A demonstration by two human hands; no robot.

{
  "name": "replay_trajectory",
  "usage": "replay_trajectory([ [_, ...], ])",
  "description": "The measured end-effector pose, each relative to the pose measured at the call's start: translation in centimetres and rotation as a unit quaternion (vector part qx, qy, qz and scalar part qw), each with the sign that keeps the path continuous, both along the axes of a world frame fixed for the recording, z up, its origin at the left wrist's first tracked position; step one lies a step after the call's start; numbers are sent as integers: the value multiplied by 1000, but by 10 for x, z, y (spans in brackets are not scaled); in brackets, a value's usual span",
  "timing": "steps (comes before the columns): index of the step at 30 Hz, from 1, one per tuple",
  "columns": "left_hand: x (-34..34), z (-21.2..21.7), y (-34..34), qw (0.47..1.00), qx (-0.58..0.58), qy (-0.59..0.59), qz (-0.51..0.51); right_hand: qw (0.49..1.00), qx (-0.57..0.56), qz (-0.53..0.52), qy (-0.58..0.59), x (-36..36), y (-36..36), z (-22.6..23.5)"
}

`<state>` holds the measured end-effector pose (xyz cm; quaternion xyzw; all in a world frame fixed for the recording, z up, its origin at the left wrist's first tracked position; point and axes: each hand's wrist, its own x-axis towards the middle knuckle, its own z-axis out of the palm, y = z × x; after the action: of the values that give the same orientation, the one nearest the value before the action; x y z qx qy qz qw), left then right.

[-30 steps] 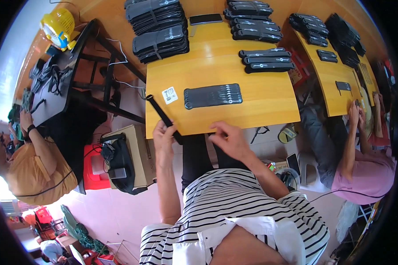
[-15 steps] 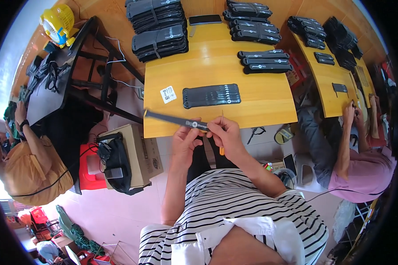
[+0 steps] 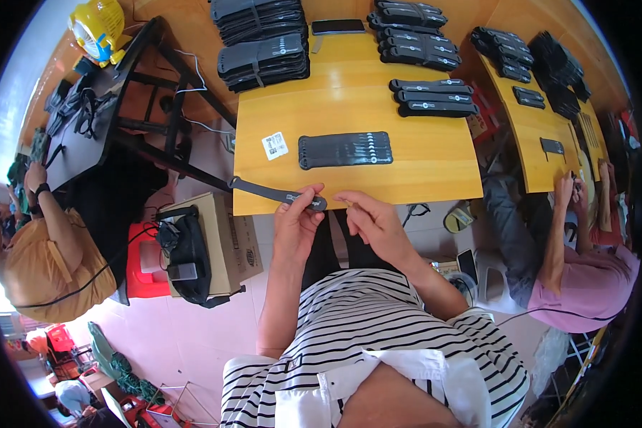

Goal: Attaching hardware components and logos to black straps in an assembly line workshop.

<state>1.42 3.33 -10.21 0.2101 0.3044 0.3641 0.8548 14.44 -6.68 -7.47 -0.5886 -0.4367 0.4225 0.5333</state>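
Note:
My left hand (image 3: 297,222) is closed on a dark strap (image 3: 267,191) with pale print near its rounded end. The strap reaches left from my fingers, over the table's front edge. Just right of the strap's rounded end, my right hand (image 3: 372,222) is in a pinch, apart from the strap. Whatever is in that pinch is too small and hidden to name. Beyond my hands, a flat row of overlapping black straps (image 3: 344,151) lies on the yellow table (image 3: 435,164), with a white printed label (image 3: 274,145) to its left.
Bundled straps (image 3: 264,58) are stacked at the table's back left, with more bundles (image 3: 417,46) at the back right and folded straps (image 3: 435,98) before them. A phone (image 3: 338,27) lies between. A cardboard box (image 3: 221,250) stands on the floor at left. People sit on both sides.
My right hand has come away from the strap's end, and the orange-handled pointed tool seen in it before no longer shows. My left hand and the strap have shifted slightly left.

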Motion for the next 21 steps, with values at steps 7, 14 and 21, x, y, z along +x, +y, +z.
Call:
replay_trajectory([
  [7, 5, 1, -3, 1000, 2, -2, -29, 972, 58, -15, -228, -8, -5, 8],
  [14, 7, 2, -6, 999, 24, 24, -21, 950, 49, -7, -309, -6, -7, 9],
  [21, 10, 2, -7, 999, 24, 33, -27, 952, 59, -1, -300, -3, -9, 9],
])
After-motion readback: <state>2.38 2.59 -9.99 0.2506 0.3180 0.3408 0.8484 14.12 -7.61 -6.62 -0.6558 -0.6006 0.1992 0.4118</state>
